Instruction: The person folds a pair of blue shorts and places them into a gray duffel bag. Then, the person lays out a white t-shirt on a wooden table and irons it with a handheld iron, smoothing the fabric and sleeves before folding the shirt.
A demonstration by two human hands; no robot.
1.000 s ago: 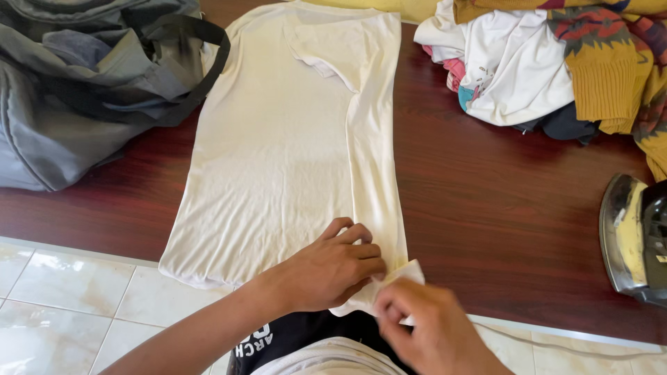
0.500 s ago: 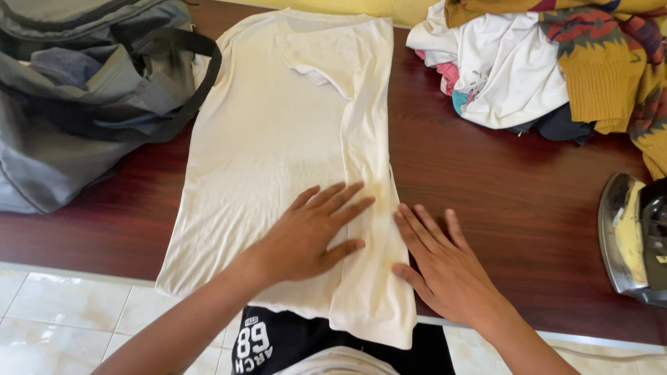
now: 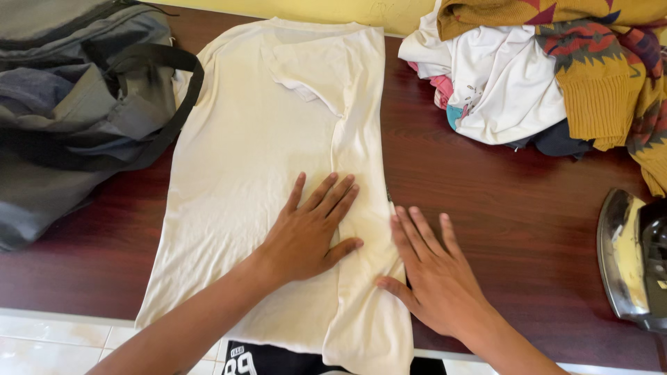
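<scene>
A cream T-shirt [image 3: 257,146] lies lengthwise on a dark red wooden table [image 3: 500,208], its right side and sleeve folded inward. My left hand [image 3: 309,232] rests flat on the shirt's lower middle, fingers spread, pressing on the folded strip. Flat beside it lies my right hand [image 3: 431,274], at the shirt's right edge, partly on the cloth and partly on the table. Neither hand holds anything.
A grey bag with a black strap [image 3: 76,111] sits at the left, its strap touching the shirt. A heap of clothes [image 3: 549,69], white and mustard knit, lies at the back right. An iron [image 3: 636,257] stands at the right edge. White floor tiles show below.
A second ago both hands pinched the shirt's bottom right corner. They have since let go and slid up the shirt, now lying flat with fingers spread.
</scene>
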